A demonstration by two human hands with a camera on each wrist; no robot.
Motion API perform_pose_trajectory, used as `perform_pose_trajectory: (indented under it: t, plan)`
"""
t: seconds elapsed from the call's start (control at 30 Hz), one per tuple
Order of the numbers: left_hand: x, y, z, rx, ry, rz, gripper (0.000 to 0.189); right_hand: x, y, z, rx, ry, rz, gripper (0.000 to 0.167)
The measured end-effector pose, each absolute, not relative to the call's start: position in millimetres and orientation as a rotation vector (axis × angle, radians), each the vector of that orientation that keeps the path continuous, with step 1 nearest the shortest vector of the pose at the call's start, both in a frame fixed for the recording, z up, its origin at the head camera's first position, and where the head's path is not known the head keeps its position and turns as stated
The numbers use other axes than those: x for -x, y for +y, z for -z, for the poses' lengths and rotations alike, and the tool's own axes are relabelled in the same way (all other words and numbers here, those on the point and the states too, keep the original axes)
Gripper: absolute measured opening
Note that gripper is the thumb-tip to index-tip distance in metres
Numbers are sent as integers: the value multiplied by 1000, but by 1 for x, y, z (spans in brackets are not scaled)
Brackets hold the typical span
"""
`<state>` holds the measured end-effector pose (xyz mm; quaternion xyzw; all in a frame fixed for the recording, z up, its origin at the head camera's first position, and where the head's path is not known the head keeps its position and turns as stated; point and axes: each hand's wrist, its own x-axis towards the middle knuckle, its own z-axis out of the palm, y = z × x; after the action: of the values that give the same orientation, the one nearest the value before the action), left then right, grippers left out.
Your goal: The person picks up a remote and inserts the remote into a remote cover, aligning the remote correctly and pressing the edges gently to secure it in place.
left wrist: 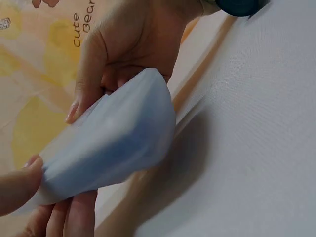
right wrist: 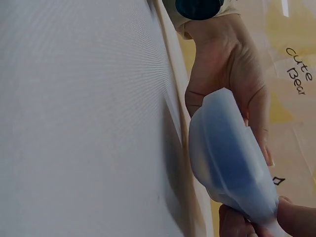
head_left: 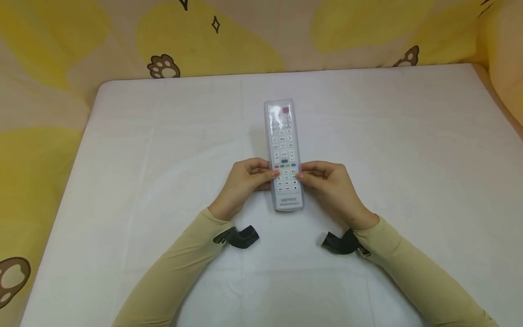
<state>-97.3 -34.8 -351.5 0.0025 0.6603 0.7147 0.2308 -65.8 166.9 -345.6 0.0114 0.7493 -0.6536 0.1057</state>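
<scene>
A pale remote control (head_left: 286,154) in a clear, shiny sleeve is held upright in the head view, buttons facing up and a red button at its far end. My left hand (head_left: 245,182) pinches its left edge, thumb on the face and fingers beneath. On the opposite edge my right hand (head_left: 336,190) grips it the same way. Both wrist views show the near end of the sleeved remote (left wrist: 118,133) held off the table, its shadow falling below. In the right wrist view the sleeve's end (right wrist: 232,148) looks bluish and loose.
A white-covered table (head_left: 184,127) lies beneath the hands. Behind it and to the left hangs a yellow and beige cloth (head_left: 229,41) with paw prints. A black wrist mount (head_left: 243,237) sticks out from the left sleeve, another black mount (head_left: 341,243) from the right.
</scene>
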Motion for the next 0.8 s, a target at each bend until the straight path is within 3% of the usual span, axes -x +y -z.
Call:
perform_pose_trajectory:
  t: [0.23,0.53,0.8]
  plan:
    - [97,-35,353,15,1802,-1972,23,67,167,348,-45,2190,1920,27]
    - [98,-34,355,6,1803,-1880,44,72,170,353,-170,2131,1957,29]
    - [99,-37,356,-48,2039,-1717,45,72,170,354,-164,2022,1978,36]
